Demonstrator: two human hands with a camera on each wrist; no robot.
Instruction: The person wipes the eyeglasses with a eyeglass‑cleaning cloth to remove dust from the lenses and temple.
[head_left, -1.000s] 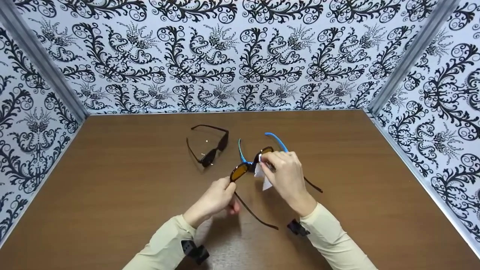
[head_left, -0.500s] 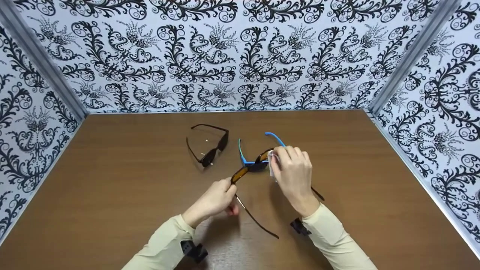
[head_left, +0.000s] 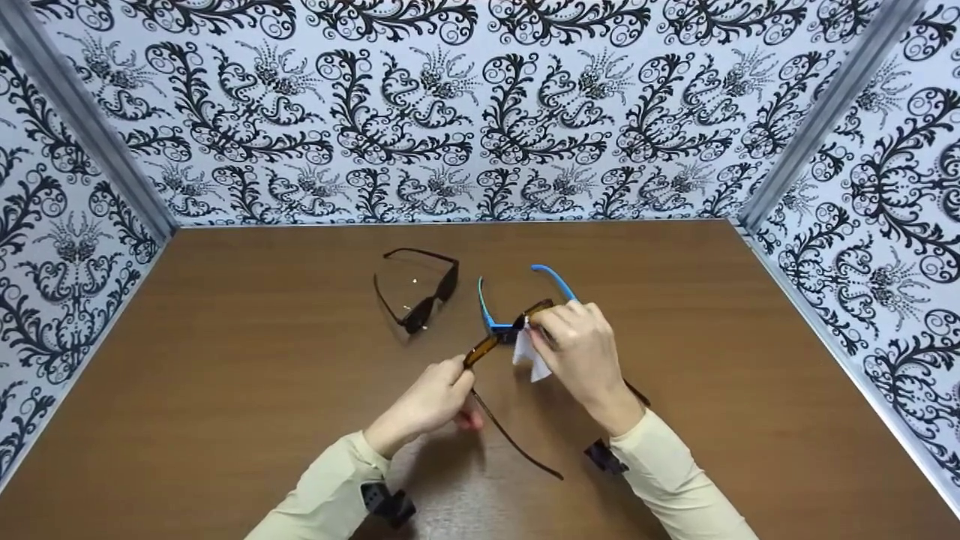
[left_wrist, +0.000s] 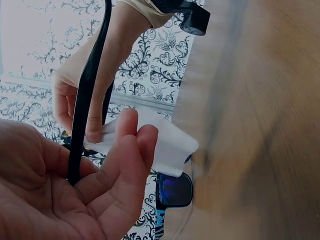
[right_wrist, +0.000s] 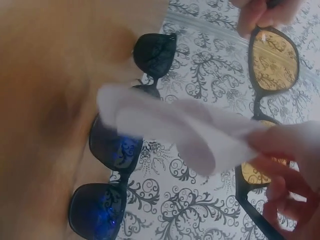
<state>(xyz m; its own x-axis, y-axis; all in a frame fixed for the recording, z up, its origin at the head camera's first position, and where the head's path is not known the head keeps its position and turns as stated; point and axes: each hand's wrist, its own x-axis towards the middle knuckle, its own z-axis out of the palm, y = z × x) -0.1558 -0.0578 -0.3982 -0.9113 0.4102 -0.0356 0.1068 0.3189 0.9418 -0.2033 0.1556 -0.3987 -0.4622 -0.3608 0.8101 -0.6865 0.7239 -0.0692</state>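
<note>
My left hand (head_left: 426, 397) pinches one end of a pair of dark-framed sunglasses with yellow-orange lenses (right_wrist: 274, 61), held above the table. Their temples point back toward me; one dark temple (left_wrist: 85, 95) runs past the left palm in the left wrist view. With my right hand (head_left: 577, 356) I pinch a white cloth (head_left: 531, 358) against the lens at the far end, its loose part hanging below the frame. In the right wrist view the cloth (right_wrist: 170, 125) is blurred and partly covers that lens. The right fingers hide some of the lens.
Blue-templed sunglasses (head_left: 553, 279) with dark lenses lie open on the brown table (head_left: 285, 337), just beyond and partly behind the held pair. Black sunglasses (head_left: 421, 315) lie to their left. Patterned panels (head_left: 465, 112) wall the table at the back and sides.
The right hand with the cloth moves right along the lens, then back left and slightly down. The held sunglasses tilt, showing their lenses more edge-on. The left hand stays nearly still.
</note>
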